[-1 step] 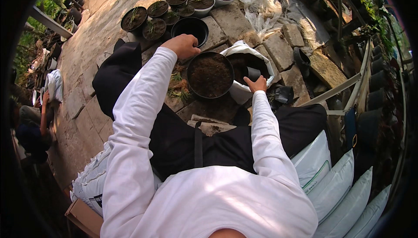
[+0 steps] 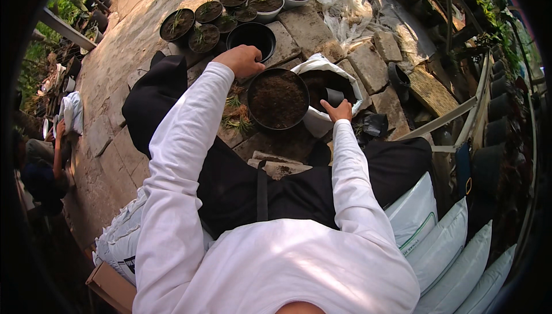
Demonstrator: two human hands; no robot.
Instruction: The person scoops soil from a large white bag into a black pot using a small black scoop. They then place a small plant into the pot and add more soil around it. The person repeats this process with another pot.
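Note:
A round black pot [image 2: 278, 100] filled with brown soil stands between my legs. My left hand [image 2: 241, 61] is closed on the far left part of its rim, fingertips partly hidden. To the pot's right is an opened white sack [image 2: 352, 71], its edge rolled down and dark soil [image 2: 322, 81] inside. My right hand [image 2: 339, 110] grips a small dark grey pot [image 2: 335, 96], tilted in the mouth of the sack. Just beyond my left hand sits a black pot [image 2: 261, 37] with no soil visible in it. Small grassy plants [image 2: 234, 115] lie left of the filled pot.
Several potted seedlings [image 2: 206, 38] stand together at the far side. Crumpled clear plastic [image 2: 351, 9] and stone blocks [image 2: 368, 66] lie at the far right. White filled bags [image 2: 422, 216] lean at my right. Another person [image 2: 43, 161] sits at the far left.

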